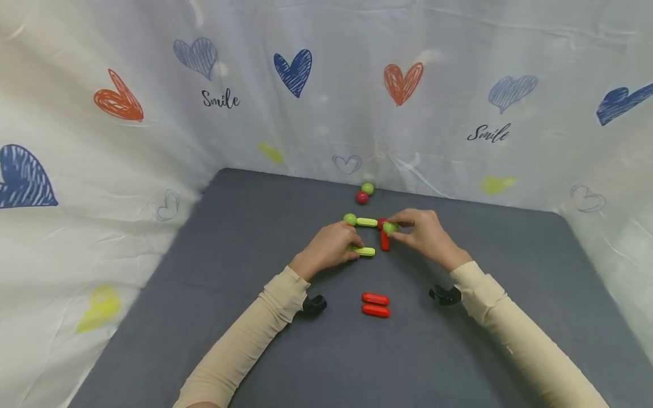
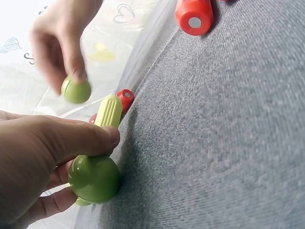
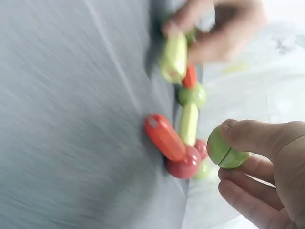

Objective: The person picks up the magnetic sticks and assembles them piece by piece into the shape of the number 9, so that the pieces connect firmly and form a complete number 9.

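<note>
While your left hand (image 1: 333, 243) pinches a pale yellow-green ribbed rod (image 2: 109, 112) between thumb and fingers, a glossy green ball (image 2: 95, 180) sits at the rod's left end, just beside these fingers, so this grip probably steadies both. The rod's right end stands out beyond your thumb. Your right hand (image 1: 427, 233) holds a lime-green seamed ball (image 3: 226, 150) at its fingertips, away from the palm, perhaps to leave its surface mostly uncovered. This ball appears lifted, near the shiny red ball (image 1: 381, 223) at the far right of the joined pieces. From there a faceted red rod (image 1: 385, 240) runs to the near side; the metal-looking disc in its bare end suggests a magnetic joint. Nearer to you, two plain red rods (image 1: 375, 298) lie side by side on the grey cloth (image 1: 245, 226), apart from both hands.
</note>
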Action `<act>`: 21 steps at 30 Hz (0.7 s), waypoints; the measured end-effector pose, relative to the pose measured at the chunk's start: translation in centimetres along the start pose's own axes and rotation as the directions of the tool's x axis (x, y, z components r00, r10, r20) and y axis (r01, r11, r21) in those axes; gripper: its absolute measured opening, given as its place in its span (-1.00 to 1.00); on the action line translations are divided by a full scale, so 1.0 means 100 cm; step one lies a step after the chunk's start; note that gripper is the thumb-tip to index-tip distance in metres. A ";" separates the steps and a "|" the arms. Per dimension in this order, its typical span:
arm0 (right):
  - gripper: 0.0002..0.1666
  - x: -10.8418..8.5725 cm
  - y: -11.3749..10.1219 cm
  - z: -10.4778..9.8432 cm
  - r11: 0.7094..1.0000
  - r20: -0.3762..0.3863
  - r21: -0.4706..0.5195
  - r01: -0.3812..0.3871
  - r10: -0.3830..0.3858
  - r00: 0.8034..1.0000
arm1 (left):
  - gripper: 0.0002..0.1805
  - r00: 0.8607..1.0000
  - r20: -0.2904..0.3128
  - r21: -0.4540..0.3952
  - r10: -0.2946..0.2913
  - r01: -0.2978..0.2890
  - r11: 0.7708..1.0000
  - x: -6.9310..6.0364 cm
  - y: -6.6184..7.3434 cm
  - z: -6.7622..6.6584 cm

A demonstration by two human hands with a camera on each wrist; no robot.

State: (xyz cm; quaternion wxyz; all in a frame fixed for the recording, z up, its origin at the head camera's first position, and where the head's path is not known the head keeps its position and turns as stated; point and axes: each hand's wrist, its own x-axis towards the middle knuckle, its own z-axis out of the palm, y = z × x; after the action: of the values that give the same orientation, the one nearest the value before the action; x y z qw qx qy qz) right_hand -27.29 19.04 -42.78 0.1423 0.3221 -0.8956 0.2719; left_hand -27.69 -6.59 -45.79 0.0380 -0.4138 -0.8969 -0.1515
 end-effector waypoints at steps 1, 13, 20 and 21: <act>-0.67 -0.007 -0.003 0.002 1.000 -0.013 0.003 0.023 -0.023 1.000 | -0.80 1.000 0.001 0.000 0.001 -0.001 1.000 0.000 0.000 0.000; -0.62 -0.039 -0.014 0.035 0.990 -0.048 -0.021 0.143 -0.144 0.988 | -0.79 1.000 -0.023 -0.028 -0.003 0.002 1.000 -0.002 -0.002 0.004; -0.63 -0.039 -0.014 0.040 0.988 -0.057 -0.013 0.157 -0.158 0.986 | -0.79 1.000 -0.025 -0.018 0.006 -0.006 1.000 -0.002 -0.003 0.004; -0.63 -0.039 -0.014 0.040 0.987 -0.059 -0.009 0.159 -0.159 0.985 | -0.79 1.000 -0.026 -0.020 0.006 -0.006 1.000 -0.002 -0.003 0.003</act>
State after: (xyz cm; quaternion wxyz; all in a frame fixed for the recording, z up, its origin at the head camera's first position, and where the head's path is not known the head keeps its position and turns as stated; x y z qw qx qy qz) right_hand -23.76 17.75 -47.16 0.1909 0.3841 -0.8630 0.2670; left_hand -27.78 -6.85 -46.22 0.0458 -0.4148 -0.8936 -0.1654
